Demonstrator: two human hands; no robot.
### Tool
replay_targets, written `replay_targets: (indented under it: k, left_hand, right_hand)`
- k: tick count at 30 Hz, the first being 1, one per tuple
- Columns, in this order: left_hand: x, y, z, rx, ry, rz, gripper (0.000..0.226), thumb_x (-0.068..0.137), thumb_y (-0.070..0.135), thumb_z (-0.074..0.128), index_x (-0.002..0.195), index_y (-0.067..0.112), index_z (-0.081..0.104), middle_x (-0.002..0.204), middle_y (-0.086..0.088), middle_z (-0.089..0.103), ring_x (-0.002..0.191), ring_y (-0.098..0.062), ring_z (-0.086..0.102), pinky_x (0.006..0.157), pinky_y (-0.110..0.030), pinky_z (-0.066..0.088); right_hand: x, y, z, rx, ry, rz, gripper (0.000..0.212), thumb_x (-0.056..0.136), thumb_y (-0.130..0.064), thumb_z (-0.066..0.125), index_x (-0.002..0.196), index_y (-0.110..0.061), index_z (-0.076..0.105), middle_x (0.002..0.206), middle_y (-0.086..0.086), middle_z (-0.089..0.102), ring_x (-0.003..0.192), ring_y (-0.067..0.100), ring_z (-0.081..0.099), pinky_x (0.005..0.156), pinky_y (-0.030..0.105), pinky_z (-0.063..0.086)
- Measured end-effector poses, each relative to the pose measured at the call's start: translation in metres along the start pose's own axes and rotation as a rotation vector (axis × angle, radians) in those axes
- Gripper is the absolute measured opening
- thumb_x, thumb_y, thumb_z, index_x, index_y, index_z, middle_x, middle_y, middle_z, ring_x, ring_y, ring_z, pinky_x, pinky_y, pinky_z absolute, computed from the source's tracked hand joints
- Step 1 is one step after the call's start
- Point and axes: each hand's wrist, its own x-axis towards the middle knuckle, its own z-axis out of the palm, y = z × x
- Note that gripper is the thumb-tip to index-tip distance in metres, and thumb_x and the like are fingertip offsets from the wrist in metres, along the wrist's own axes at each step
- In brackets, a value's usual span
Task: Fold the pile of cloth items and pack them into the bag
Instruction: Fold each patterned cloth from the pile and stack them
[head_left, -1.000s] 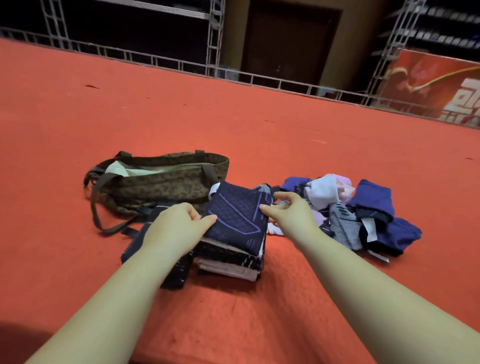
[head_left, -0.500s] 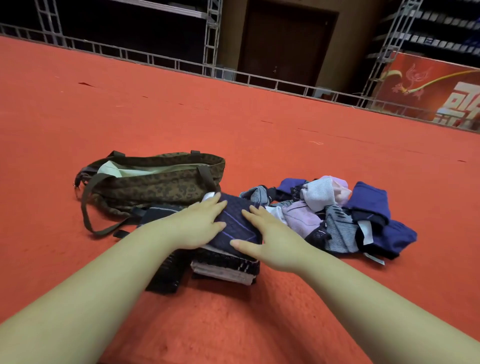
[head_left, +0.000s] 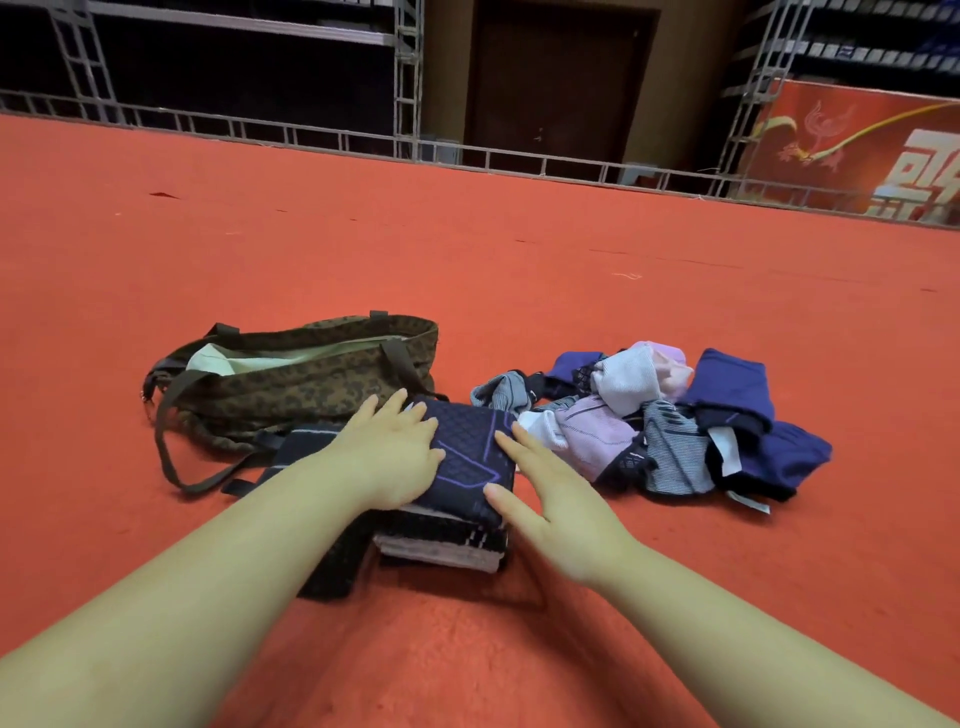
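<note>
A: Looking from the head camera, how will that folded dark cloth (head_left: 467, 452) handle?

B: Soft and light, I judge. It is thin knit, limp, not slippery and not fragile. It sits on top of the folded stack (head_left: 441, 540) on the red floor (head_left: 519, 291), just in front of the bag (head_left: 306, 379).

A: Where would you take hold?

B: At the stack's two sides, low down, with fingers under the bottom layer and thumbs on top. Lifted by the top piece alone, the folds would likely slide apart.

A: And the hands?

B: The left hand (head_left: 389, 457) lies flat on the left part of the cloth, fingers straight and spread, pressing and gripping nothing. The right hand (head_left: 550, 499) is flat too, fingers extended along the right edge, thumb toward the near corner, holding nothing. Both forearms reach forward from the near edge.

A: What remains?

B: The loose pile (head_left: 665, 426) lies unfolded to the right, near the stack. The bag lies open, with a pale lining or cloth showing at its mouth.
</note>
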Motion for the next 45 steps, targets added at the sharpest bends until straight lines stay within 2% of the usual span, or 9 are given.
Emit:
replay_targets:
  k: [5,11,15,18,23,29,38,42,45]
  left_hand:
    - [0.004,0.06,-0.021,-0.128,0.292,0.189,0.057,0.095,0.04,0.015,0.139,0.015,0.042,0.146,-0.004,0.04,0.136,-0.021,0.029,0.112,-0.033,0.02]
    - [0.02,0.134,-0.018,-0.512,0.097,0.271,0.036,0.098,0.032,0.043,0.127,0.014,0.054,0.135,-0.004,0.052,0.126,-0.02,0.045,0.102,-0.033,0.037]
    - [0.035,0.164,-0.016,-0.648,0.043,0.231,0.034,0.096,0.034,0.05,0.129,0.025,0.055,0.128,0.004,0.059,0.117,-0.014,0.053,0.092,-0.021,0.038]
    - [0.057,0.183,-0.008,-0.921,0.014,0.161,0.033,0.093,0.031,0.057,0.124,0.023,0.059,0.122,0.007,0.063,0.109,-0.006,0.057,0.094,-0.02,0.04]
    - [0.084,0.224,-0.006,-1.459,-0.109,0.012,0.009,0.095,0.023,0.053,0.092,0.024,0.062,0.095,0.004,0.064,0.076,-0.009,0.062,0.069,-0.025,0.046]
    - [0.117,0.251,-0.017,-0.898,0.254,0.063,0.035,0.092,0.038,0.055,0.125,0.025,0.058,0.124,0.011,0.06,0.116,-0.011,0.054,0.092,-0.024,0.039]
    - [0.15,0.268,-0.019,-0.825,0.306,0.005,0.036,0.09,0.047,0.056,0.119,0.026,0.056,0.113,0.012,0.061,0.109,-0.011,0.055,0.086,-0.03,0.046]
    - [0.152,0.269,-0.016,-0.929,0.289,0.0,0.032,0.088,0.044,0.059,0.115,0.027,0.059,0.101,0.014,0.06,0.103,-0.008,0.057,0.085,-0.027,0.045]
    - [0.151,0.27,-0.014,-1.082,0.268,-0.036,0.034,0.087,0.042,0.061,0.117,0.026,0.057,0.092,0.017,0.06,0.1,-0.008,0.057,0.086,-0.026,0.044]
  right_hand:
    - [-0.031,0.046,-0.006,-0.047,0.14,0.144,0.091,0.073,-0.079,0.025,0.143,-0.023,0.04,0.151,-0.005,0.035,0.139,0.004,0.029,0.107,0.009,0.012]
    - [-0.058,0.105,-0.045,-0.125,0.286,0.27,0.058,0.081,-0.053,0.049,0.124,-0.016,0.058,0.125,0.001,0.059,0.118,0.018,0.054,0.1,0.023,0.035]
    - [-0.064,0.137,-0.082,-0.117,0.485,0.327,0.033,0.082,-0.024,0.069,0.113,-0.013,0.062,0.111,0.002,0.063,0.104,0.022,0.059,0.092,0.037,0.047]
    - [-0.064,0.157,-0.104,-0.05,0.596,0.419,0.031,0.083,-0.021,0.069,0.112,-0.011,0.062,0.112,0.004,0.064,0.106,0.022,0.057,0.09,0.034,0.044]
    - [-0.052,0.183,-0.126,-0.035,0.677,0.511,0.032,0.083,-0.024,0.068,0.113,-0.015,0.061,0.113,0.005,0.063,0.108,0.027,0.056,0.093,0.042,0.043]
    - [-0.024,0.2,-0.147,-0.051,0.693,0.537,0.039,0.087,-0.034,0.064,0.121,-0.018,0.056,0.122,0.001,0.06,0.115,0.023,0.054,0.099,0.043,0.039]
    - [0.024,0.225,-0.178,0.138,0.427,0.617,0.072,0.089,-0.05,0.056,0.147,-0.023,0.026,0.148,0.002,0.039,0.133,0.02,0.04,0.106,0.036,0.034]
    - [0.034,0.231,-0.179,0.262,0.454,0.625,0.032,0.09,-0.038,0.061,0.113,-0.017,0.053,0.118,0.0,0.056,0.109,0.018,0.052,0.083,0.026,0.036]
    - [0.03,0.233,-0.176,0.245,0.534,0.624,0.022,0.086,-0.024,0.068,0.096,-0.018,0.049,0.089,-0.007,0.052,0.09,0.018,0.052,0.074,0.026,0.035]
